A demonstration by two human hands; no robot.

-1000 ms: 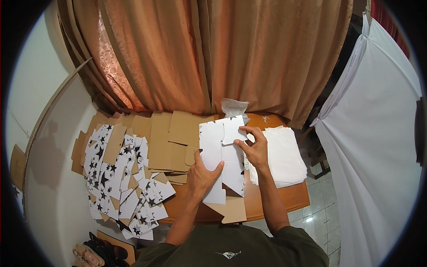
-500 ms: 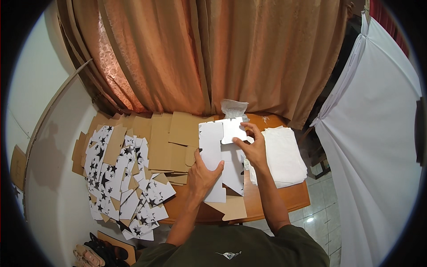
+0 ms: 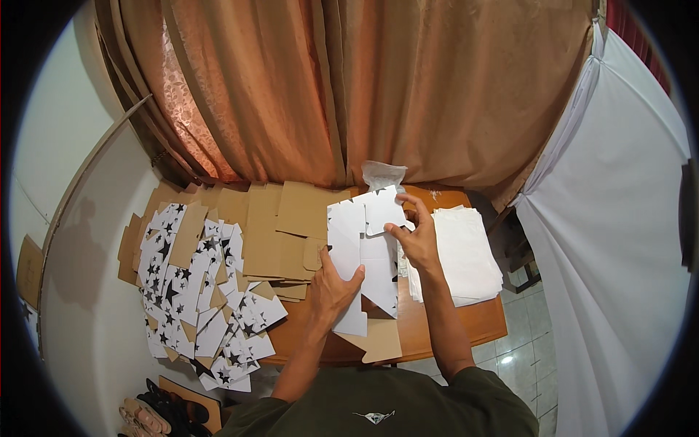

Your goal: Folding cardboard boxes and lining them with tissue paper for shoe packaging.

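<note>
The left hand (image 3: 335, 288), thumb spread from its fingers, clasps a partly folded white carton (image 3: 345, 240) over the bench (image 3: 470, 324); the right hand (image 3: 419, 239) pinches its upper flap (image 3: 384, 213) between thumb and fingers. Black stars mark the carton's edges.

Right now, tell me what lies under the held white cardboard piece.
Past the lower edge of the white cardboard piece, a tan flap and the wooden table show; whatever lies directly beneath is covered.

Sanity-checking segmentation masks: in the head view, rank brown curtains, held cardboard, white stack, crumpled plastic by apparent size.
Brown curtains
Held cardboard and white stack: too close to rank
Crumpled plastic
</note>
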